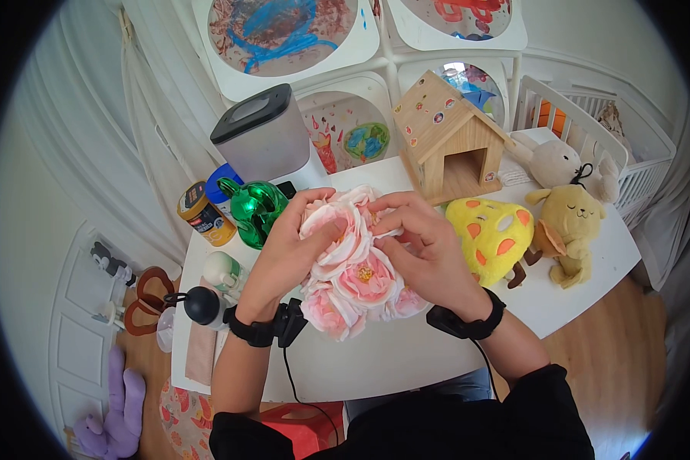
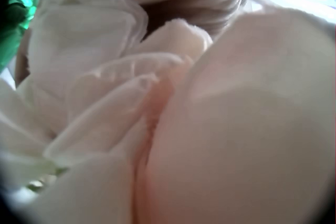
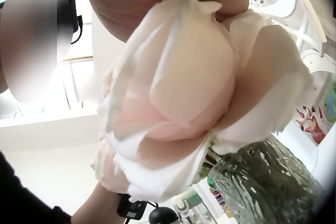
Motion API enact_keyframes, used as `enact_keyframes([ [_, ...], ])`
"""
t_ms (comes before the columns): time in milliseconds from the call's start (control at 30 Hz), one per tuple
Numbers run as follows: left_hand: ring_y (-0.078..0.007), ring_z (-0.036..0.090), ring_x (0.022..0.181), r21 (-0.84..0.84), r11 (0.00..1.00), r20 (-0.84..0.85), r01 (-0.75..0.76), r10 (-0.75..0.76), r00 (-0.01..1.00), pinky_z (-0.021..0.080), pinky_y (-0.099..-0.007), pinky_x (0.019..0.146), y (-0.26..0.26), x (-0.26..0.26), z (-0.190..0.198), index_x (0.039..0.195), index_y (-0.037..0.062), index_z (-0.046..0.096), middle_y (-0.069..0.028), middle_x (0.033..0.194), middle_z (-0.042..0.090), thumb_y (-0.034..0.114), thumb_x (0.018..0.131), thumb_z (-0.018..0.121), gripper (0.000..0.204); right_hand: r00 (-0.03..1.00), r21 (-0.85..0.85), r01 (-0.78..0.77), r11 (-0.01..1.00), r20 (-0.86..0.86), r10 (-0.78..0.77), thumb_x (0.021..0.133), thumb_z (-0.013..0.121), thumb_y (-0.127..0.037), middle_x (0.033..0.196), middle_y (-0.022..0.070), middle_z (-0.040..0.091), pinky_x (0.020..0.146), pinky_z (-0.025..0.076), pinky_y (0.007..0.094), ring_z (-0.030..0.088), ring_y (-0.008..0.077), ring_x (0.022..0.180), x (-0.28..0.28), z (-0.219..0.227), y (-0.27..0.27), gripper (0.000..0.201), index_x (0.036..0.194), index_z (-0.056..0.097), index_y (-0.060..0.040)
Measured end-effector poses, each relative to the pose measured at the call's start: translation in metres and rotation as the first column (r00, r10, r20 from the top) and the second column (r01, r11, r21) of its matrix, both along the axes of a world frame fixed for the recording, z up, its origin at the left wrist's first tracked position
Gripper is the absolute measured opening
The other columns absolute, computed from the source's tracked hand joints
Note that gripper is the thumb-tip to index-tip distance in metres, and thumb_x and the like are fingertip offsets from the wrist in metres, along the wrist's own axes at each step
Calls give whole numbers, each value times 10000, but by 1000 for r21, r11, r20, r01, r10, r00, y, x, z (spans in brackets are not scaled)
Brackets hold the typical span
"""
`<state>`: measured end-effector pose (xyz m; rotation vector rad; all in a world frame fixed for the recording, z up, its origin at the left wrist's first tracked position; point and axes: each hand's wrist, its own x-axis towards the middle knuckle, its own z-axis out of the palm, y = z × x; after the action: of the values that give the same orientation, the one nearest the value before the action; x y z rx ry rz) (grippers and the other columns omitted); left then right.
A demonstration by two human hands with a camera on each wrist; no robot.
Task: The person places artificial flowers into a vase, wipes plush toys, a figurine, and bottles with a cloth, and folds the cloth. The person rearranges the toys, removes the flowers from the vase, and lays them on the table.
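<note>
A bunch of pale pink flowers (image 1: 366,280) with yellow centres stands in front of me at the middle of the table. From its left, my left hand (image 1: 287,249) holds an upper bloom, thumb laid over the petals and fingers behind them. My right hand (image 1: 431,253) pinches petals at the upper right of the bunch between thumb and bent fingers. Big petals (image 2: 252,124) fill the left wrist view and hide the left fingertips. Below a bloom (image 3: 178,82) in the right wrist view, the stems go into a ribbed clear glass vase (image 3: 268,184).
Left on the white table (image 1: 345,376) are a shiny green figure (image 1: 254,212), a tub (image 1: 207,215), a black-topped bottle (image 1: 204,305) and a grey appliance (image 1: 264,138). A wooden house (image 1: 448,142), yellow plush (image 1: 491,238) and plush dog (image 1: 571,222) stand right.
</note>
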<state>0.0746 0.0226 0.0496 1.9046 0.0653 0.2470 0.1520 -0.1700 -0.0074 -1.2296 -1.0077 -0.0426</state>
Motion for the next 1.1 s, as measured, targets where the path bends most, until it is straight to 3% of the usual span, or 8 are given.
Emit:
enact_keyframes([
  [167,-134,579,1134,-3,1000,-19,10,-10,1000,487,-282,942,3,-4,0,1377,12,474,-109,1277,590,166,969,643,468,997,46,42,998,-66,-39,914,575,81,1234,91,572,870,520,265,627,159,1073,-8,13,-9,192,1073,636,-6],
  [267,-169,540,1228,-217,973,134,-73,104,985,466,-327,998,15,-24,-20,1424,27,430,-124,1333,567,219,984,628,519,944,185,298,937,-201,-261,925,553,76,1235,81,567,936,476,269,585,157,1124,-1,-12,-29,233,1134,605,-13],
  [333,-206,494,1311,-646,761,155,-59,206,966,446,-359,1045,32,-41,-42,1465,50,396,-123,1386,541,259,988,624,568,882,193,330,924,-411,-229,920,551,74,1243,80,562,969,450,286,564,161,1140,-10,-49,-49,293,1197,561,-20],
  [467,-224,526,1294,-785,617,-8,-59,85,996,460,-368,1050,37,-53,-100,1455,64,430,-107,1378,558,266,981,640,556,809,-162,-27,986,-583,-74,897,625,29,1296,110,555,1025,446,357,551,232,1215,-42,-112,-47,451,1321,477,-11],
  [667,-212,557,1270,-485,869,6,94,-104,995,447,-380,1083,17,-37,-152,1388,56,513,-105,1390,572,170,908,717,533,981,-274,22,962,-180,-74,909,706,-84,1475,122,509,1148,354,370,457,239,1378,-32,-102,-2,595,1453,466,-61],
  [733,-222,555,1274,59,984,105,168,-174,979,434,-360,1089,22,-23,-154,1409,45,496,-100,1419,558,141,879,743,592,985,-257,22,966,-159,-64,917,693,-84,1451,132,530,1128,375,367,474,240,1364,-9,-112,8,567,1438,474,-45],
  [867,-196,575,1232,177,981,136,80,-105,985,459,-348,1036,9,1,-150,1315,31,591,-90,1355,603,129,878,765,481,951,-261,-42,964,-306,-41,937,671,-105,1381,146,595,1074,427,353,555,264,1286,12,-95,8,454,1365,545,-22],
  [1100,-217,583,1232,130,991,152,36,-56,987,448,-347,1050,0,26,-159,1333,29,584,-95,1347,618,161,907,745,474,991,-339,115,934,-24,-131,880,744,-93,1273,119,643,1019,475,363,593,247,1222,25,-108,15,530,1364,539,-22],
])
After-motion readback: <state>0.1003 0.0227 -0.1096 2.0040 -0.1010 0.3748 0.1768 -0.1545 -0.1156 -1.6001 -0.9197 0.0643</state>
